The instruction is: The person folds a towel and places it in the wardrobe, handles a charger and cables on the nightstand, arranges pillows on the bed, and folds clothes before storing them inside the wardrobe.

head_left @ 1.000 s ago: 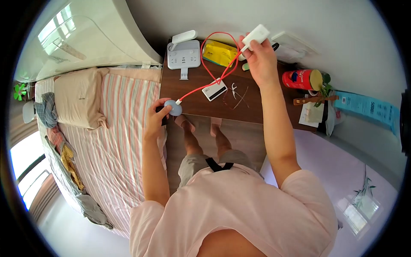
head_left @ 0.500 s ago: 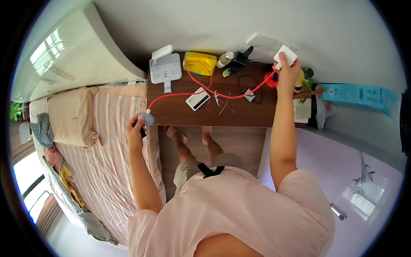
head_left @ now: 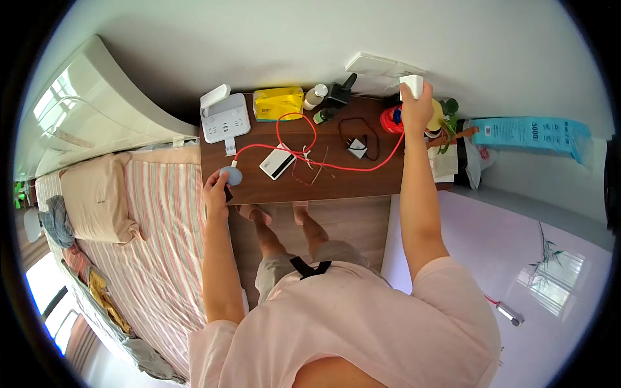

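My left hand (head_left: 216,189) is closed on a round blue-grey device (head_left: 231,175) at the desk's left front edge. A white plug end of the red cable (head_left: 372,169) sits in that device. Toward the wall at the right, my right hand (head_left: 418,107) is wrapped round a white charger block (head_left: 411,86), close to a wall socket panel (head_left: 381,65). The red cable loops over the desk between both hands. Under it lies a white card-like box with a black stripe (head_left: 277,161), beside glasses (head_left: 317,169).
On the desk (head_left: 252,190) stand a white power strip with a lamp (head_left: 225,119), a yellow pack (head_left: 278,103), bottles (head_left: 315,97), a small charger (head_left: 356,148) and a red can (head_left: 392,120). A striped bed (head_left: 162,226) is at left, a blue box (head_left: 530,134) at right.
The view has swung, shifting the desk leftward. My right hand has carried the white block right to beside the wall panel, and the red cable has spread out. Both hands keep their holds.
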The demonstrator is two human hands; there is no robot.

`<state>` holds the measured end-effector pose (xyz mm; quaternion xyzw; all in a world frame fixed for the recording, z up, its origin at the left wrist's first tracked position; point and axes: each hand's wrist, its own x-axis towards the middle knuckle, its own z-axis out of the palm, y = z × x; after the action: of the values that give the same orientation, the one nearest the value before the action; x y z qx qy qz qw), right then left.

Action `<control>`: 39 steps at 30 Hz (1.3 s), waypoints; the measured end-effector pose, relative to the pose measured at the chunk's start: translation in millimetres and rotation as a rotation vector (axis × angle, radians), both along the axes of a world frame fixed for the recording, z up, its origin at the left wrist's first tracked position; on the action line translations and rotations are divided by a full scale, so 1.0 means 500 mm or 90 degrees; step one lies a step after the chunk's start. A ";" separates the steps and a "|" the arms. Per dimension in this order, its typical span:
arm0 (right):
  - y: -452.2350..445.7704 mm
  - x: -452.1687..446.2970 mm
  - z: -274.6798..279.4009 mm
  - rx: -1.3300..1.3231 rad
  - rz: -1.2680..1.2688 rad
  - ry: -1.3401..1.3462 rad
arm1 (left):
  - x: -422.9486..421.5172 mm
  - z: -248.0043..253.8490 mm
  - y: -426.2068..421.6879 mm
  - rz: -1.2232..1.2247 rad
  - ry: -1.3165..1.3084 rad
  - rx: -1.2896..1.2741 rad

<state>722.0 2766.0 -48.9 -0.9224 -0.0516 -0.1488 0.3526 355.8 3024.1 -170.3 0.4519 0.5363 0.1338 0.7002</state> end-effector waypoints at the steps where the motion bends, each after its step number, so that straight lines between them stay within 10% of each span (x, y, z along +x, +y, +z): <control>1: -0.001 0.001 0.001 -0.009 0.010 -0.001 | 0.004 -0.001 -0.004 0.012 -0.001 -0.009; 18: 0.018 0.035 -0.008 -0.166 -0.015 -0.067 | 0.059 -0.013 -0.020 0.011 -0.007 -0.059; 30: 0.018 0.017 0.042 -0.084 -0.003 0.233 | 0.046 -0.099 -0.024 0.003 0.018 -0.060; 33: 0.004 -0.047 0.050 -0.249 0.018 -0.156 | 0.039 -0.095 -0.026 0.002 0.056 -0.041; 36: 0.012 -0.185 0.032 -0.056 0.246 -0.308 | 0.022 -0.134 -0.020 -0.030 0.056 -0.018; 39: 0.028 -0.352 -0.046 0.028 0.445 0.098 | 0.027 -0.139 -0.012 -0.089 0.098 0.034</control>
<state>545.7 2779.7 -71.9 -0.8498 -0.3341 0.0493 0.4047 369.2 3018.1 -239.7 0.5155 0.5520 0.0642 0.6523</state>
